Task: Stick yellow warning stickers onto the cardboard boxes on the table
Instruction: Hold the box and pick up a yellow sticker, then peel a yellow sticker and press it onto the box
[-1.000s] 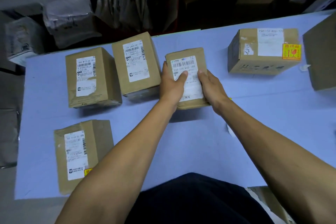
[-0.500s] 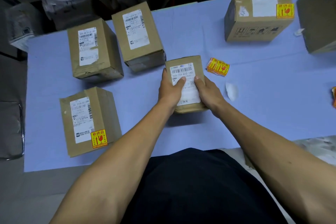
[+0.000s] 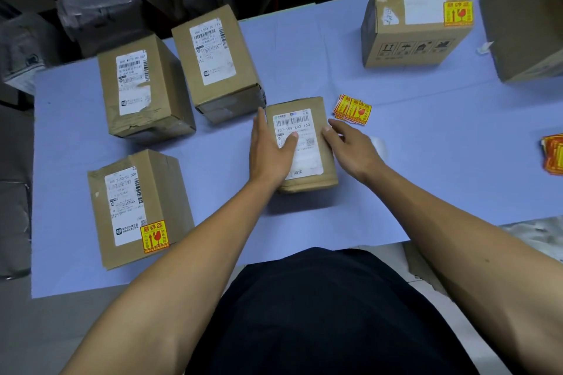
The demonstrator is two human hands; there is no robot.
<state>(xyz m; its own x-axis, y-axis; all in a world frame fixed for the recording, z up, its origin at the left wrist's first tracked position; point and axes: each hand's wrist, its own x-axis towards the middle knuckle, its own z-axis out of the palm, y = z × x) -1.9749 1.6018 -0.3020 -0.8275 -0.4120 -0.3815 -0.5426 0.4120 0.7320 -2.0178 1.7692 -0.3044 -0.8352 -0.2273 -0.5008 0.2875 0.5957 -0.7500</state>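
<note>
A small cardboard box (image 3: 307, 119) with a white shipping label lies at the middle of the blue table (image 3: 396, 161). My left hand (image 3: 269, 149) rests on its left side, thumb across the label, fingers straight along the box's edge. My right hand (image 3: 350, 146) touches the box's right edge, its fingers loosely spread. A small stack of yellow warning stickers (image 3: 353, 109) lies just right of the box. The near-left box (image 3: 137, 207) and the far-right box (image 3: 417, 21) each carry a yellow sticker.
Two more labelled boxes (image 3: 143, 88) (image 3: 217, 61) stand at the back left without yellow stickers. A large box (image 3: 527, 18) fills the far right corner. Another pile of stickers (image 3: 553, 155) lies at the right edge. Bagged parcels sit behind the table.
The small box has come nearer to me and now lies on the table. My right hand has loosened from gripping its side, and my left fingers have straightened.
</note>
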